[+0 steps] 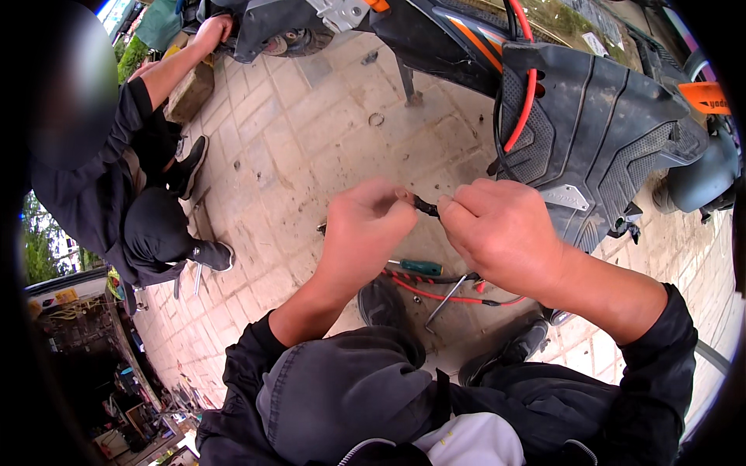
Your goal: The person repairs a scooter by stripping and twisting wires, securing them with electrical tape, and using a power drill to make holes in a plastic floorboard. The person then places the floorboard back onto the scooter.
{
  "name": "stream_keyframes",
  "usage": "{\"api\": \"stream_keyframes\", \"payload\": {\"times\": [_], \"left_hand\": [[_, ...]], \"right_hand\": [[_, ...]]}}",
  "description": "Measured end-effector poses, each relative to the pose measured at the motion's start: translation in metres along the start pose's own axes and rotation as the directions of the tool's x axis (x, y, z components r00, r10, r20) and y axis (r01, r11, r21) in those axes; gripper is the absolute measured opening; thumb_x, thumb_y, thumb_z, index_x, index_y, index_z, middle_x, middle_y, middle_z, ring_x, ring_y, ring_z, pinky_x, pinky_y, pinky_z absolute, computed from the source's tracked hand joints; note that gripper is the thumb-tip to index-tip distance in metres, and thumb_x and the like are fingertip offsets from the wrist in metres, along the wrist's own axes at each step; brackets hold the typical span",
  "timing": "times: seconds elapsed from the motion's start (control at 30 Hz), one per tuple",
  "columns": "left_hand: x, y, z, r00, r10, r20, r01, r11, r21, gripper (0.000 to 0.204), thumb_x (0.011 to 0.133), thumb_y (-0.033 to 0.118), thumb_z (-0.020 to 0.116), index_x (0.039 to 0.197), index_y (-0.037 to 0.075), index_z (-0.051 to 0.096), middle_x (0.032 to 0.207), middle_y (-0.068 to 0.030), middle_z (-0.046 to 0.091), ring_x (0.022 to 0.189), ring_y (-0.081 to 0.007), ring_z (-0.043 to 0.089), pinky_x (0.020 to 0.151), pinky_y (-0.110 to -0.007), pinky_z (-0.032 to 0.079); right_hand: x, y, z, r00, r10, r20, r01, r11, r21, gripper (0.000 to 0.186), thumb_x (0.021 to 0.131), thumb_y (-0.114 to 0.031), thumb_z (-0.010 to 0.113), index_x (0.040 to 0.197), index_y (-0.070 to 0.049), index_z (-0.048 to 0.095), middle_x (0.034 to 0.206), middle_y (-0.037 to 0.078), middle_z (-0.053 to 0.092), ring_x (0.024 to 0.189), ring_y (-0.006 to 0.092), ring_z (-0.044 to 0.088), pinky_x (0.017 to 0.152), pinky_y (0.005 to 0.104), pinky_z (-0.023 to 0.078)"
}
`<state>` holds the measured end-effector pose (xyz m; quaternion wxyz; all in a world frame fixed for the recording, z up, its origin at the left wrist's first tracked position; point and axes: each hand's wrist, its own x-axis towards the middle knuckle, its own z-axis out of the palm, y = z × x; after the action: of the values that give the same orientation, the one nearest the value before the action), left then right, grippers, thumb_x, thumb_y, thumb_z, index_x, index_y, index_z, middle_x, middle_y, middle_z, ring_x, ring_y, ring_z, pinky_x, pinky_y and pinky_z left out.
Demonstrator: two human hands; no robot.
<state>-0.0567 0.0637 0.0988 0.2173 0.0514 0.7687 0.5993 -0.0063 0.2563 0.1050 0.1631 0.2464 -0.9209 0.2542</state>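
Both my hands are raised in front of me over the paved ground, close together. Between them runs a short black cable [425,206]. My left hand [364,233] is closed, its thumb and fingertips pinching the cable's end, where a brownish, copper-coloured bit shows. My right hand [505,233] is closed around the black part, and its fingers hide the rest. On the paving below lie a screwdriver with a green handle [420,268], red and black cables [439,295] and a bent metal rod [447,304]. My shoes [386,307] are beside them.
A black scooter body with a ribbed footboard [622,116] fills the upper right; a thick red cable [529,101] hangs from it. At the left a person in dark clothes [101,179] squats, one hand [214,33] at the scooter's other end. Shelves with clutter [101,373] stand lower left.
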Motion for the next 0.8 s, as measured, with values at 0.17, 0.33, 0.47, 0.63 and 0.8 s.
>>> {"api": "stream_keyframes", "payload": {"times": [0.17, 0.33, 0.47, 0.63, 0.8], "left_hand": [[0.004, -0.006, 0.005, 1.000, 0.010, 0.000, -0.009, 0.983, -0.181, 0.007, 0.085, 0.001, 0.053, 0.085, 0.000, 0.059, 0.081, -0.0059, 0.062, 0.073, -0.0135, 0.059, 0.068, -0.028, 0.047], [0.003, -0.003, 0.002, 0.989, -0.005, 0.145, 0.081, 0.848, -0.523, 0.014, 0.090, 0.007, 0.058, 0.097, -0.004, 0.064, 0.091, -0.0092, 0.066, 0.082, -0.0152, 0.060, 0.076, -0.030, 0.049], [0.002, 0.003, 0.000, 0.993, 0.025, 0.112, 0.019, 0.929, -0.371, 0.016, 0.092, 0.009, 0.060, 0.098, -0.005, 0.066, 0.090, -0.0094, 0.067, 0.080, -0.0150, 0.061, 0.075, -0.029, 0.049], [0.001, 0.003, -0.003, 0.996, 0.033, 0.079, -0.022, 0.990, -0.136, 0.020, 0.090, 0.012, 0.062, 0.096, -0.005, 0.067, 0.086, -0.0054, 0.068, 0.080, -0.0101, 0.059, 0.073, -0.026, 0.047], [0.007, -0.001, -0.004, 0.996, -0.067, 0.054, 0.066, 0.998, 0.014, 0.020, 0.083, 0.011, 0.060, 0.094, -0.004, 0.066, 0.082, -0.0045, 0.066, 0.078, -0.0084, 0.056, 0.069, -0.025, 0.045]], "right_hand": [[-0.003, -0.002, 0.005, 0.977, 0.211, 0.006, -0.205, 0.943, 0.264, 0.010, 0.073, -0.006, 0.066, 0.079, -0.001, 0.060, 0.067, 0.011, 0.056, 0.062, 0.0280, 0.059, 0.054, 0.0370, 0.046], [0.002, 0.001, -0.006, 0.837, 0.465, 0.288, -0.528, 0.551, 0.646, 0.009, 0.080, -0.002, 0.070, 0.087, 0.002, 0.065, 0.074, 0.014, 0.062, 0.062, 0.0231, 0.058, 0.058, 0.0293, 0.045], [0.001, 0.006, -0.002, 0.892, 0.424, 0.158, -0.432, 0.694, 0.576, 0.009, 0.079, -0.005, 0.068, 0.085, 0.001, 0.064, 0.071, 0.014, 0.060, 0.062, 0.0269, 0.058, 0.057, 0.0337, 0.046], [0.000, 0.009, 0.007, 0.972, 0.234, -0.006, -0.225, 0.945, 0.239, 0.011, 0.073, -0.010, 0.066, 0.075, -0.003, 0.058, 0.066, 0.011, 0.055, 0.063, 0.0328, 0.059, 0.055, 0.0415, 0.047], [-0.003, 0.011, 0.013, 0.998, 0.054, -0.018, -0.053, 0.998, 0.024, 0.014, 0.064, -0.011, 0.064, 0.073, -0.006, 0.054, 0.066, 0.008, 0.050, 0.061, 0.0291, 0.057, 0.052, 0.0402, 0.046]]}}
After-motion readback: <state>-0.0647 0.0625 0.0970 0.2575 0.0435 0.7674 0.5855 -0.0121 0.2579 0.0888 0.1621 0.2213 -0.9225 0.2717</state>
